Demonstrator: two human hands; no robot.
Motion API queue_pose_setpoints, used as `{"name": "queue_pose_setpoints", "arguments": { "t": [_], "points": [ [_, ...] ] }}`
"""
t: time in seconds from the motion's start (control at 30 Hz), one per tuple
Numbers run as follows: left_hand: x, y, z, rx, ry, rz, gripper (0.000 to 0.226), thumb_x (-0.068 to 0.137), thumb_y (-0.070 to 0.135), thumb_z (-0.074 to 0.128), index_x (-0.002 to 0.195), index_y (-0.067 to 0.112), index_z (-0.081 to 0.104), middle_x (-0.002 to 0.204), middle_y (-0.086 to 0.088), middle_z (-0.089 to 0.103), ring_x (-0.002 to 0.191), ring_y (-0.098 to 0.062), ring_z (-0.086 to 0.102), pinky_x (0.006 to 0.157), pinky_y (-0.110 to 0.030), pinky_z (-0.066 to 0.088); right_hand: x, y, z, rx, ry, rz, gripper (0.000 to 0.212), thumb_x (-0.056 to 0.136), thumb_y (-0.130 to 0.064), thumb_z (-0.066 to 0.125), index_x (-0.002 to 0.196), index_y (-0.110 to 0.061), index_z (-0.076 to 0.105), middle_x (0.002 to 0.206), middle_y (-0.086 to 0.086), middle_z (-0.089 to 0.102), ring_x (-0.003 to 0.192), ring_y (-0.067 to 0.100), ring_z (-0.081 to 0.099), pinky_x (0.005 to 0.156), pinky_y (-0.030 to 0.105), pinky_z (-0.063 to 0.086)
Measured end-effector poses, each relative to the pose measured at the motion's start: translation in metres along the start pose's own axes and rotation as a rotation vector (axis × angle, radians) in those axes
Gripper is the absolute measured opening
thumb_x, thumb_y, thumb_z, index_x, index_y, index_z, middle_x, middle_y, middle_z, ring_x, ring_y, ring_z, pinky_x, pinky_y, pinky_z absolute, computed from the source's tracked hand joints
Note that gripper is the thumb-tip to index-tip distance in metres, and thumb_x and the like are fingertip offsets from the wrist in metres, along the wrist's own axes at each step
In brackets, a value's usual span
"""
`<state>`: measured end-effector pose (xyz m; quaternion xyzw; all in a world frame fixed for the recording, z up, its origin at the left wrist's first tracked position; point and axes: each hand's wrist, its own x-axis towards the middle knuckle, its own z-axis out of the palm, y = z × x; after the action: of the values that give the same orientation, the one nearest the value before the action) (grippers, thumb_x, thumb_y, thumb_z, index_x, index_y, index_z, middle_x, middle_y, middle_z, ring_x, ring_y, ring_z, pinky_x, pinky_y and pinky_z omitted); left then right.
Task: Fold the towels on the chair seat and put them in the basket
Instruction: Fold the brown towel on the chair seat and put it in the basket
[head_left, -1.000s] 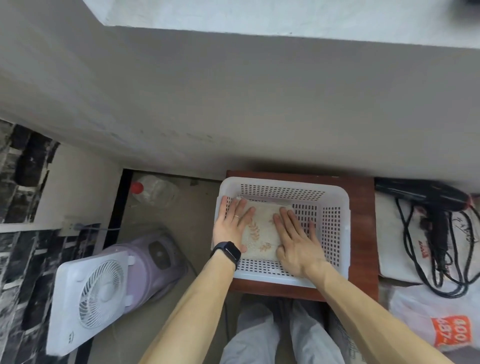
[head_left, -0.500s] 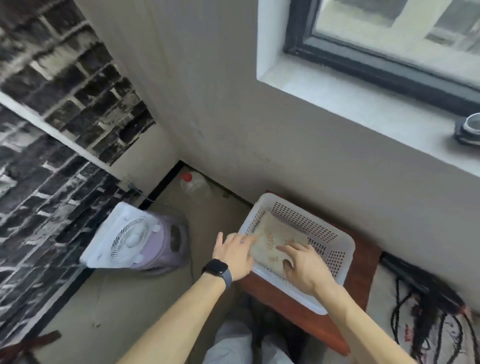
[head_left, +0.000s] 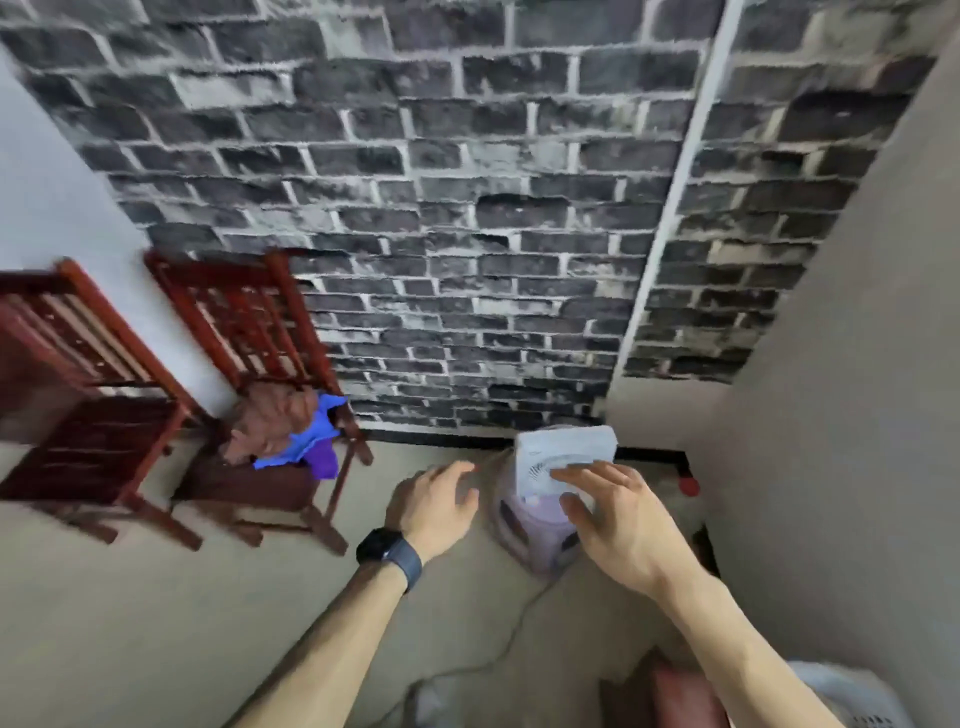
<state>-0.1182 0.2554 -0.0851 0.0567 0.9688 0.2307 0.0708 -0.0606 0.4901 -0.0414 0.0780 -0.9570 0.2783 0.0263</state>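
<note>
A heap of towels lies on the seat of a red wooden chair (head_left: 244, 322) at the left: a brown towel (head_left: 270, 421), a blue towel (head_left: 304, 441) and a purple one (head_left: 323, 460) hanging over the seat's edge. My left hand (head_left: 434, 506) hovers in the air to the right of the chair, fingers loosely spread, holding nothing. My right hand (head_left: 618, 519) is also empty with fingers relaxed, in front of the fan. The basket is out of view.
A second red wooden chair (head_left: 78, 364) stands further left. A white fan on a purple base (head_left: 561, 457) sits on the floor by the dark brick wall, its cord trailing over the floor. A dark red surface corner (head_left: 675, 696) shows at the bottom right.
Both hands have left the folded towel in the basket and lifted away. My view has swung left from the basket to the chairs and the brick wall.
</note>
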Motion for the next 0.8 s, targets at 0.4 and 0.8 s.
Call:
{"name": "queue_pose_setpoints", "arguments": {
  "t": [0.4, 0.8],
  "points": [
    [-0.057, -0.269, -0.211, 0.034, 0.384, -0.474, 0.039, 0.087, 0.043, 0.051, 0.124, 0.034, 0.060, 0.119, 0.006, 0.069, 0.108, -0.021, 0.064, 0.086, -0.033, 0.052, 0.179, -0.279, 0.141, 0.118, -0.216, -0.478, 0.028, 0.096, -0.029, 0.057, 0.123, -0.033, 0.066, 0.124, -0.011, 0.066, 0.113, 0.017, 0.058, 0.098, 0.020, 0.040],
    [-0.035, -0.425, -0.281, 0.045, 0.370, -0.546, 0.040, 0.097, 0.041, 0.048, 0.136, 0.032, 0.052, 0.131, 0.007, 0.060, 0.119, -0.016, 0.056, 0.094, -0.029, 0.046, 0.272, -0.404, 0.262, 0.245, -0.295, -0.497, 0.015, 0.095, -0.025, 0.061, 0.105, -0.033, 0.068, 0.104, -0.024, 0.063, 0.097, 0.006, 0.056, 0.079, 0.015, 0.043]
  ]
}}
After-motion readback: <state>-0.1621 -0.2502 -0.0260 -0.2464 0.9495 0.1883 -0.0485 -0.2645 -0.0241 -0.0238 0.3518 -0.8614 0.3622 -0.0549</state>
